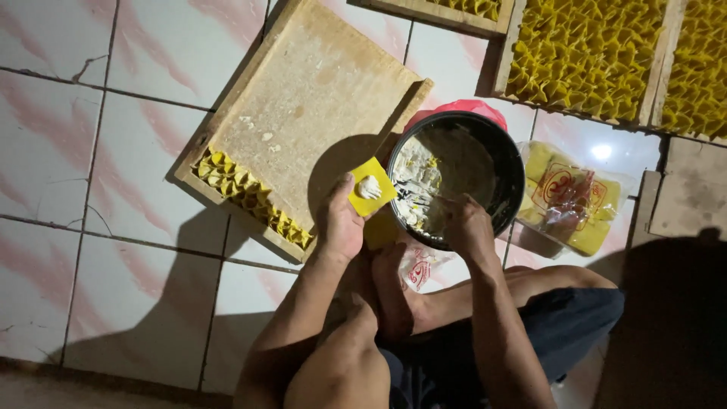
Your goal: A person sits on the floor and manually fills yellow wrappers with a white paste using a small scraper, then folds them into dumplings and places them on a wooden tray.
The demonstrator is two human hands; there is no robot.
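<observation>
The floor point(113, 151) is glazed tile, smooth and glossy, white with pink streaks and a few cracks. The tray point(318, 98) is bare, matt wood, dusted with pale flecks. The bowl point(515, 163) looks like dark, smooth plastic, smeared inside with a wet whitish paste. The square wrapper point(379, 178) is thin, matt yellow dough. The packet point(575, 198) on the right is clear, shiny plastic film.

Big wooden tray point(318, 98) with a row of folded yellow dumplings point(250, 197) at left, full trays point(587, 57) upper right, bag of yellow wrappers point(572, 198) at right, tiled floor point(113, 227).
</observation>
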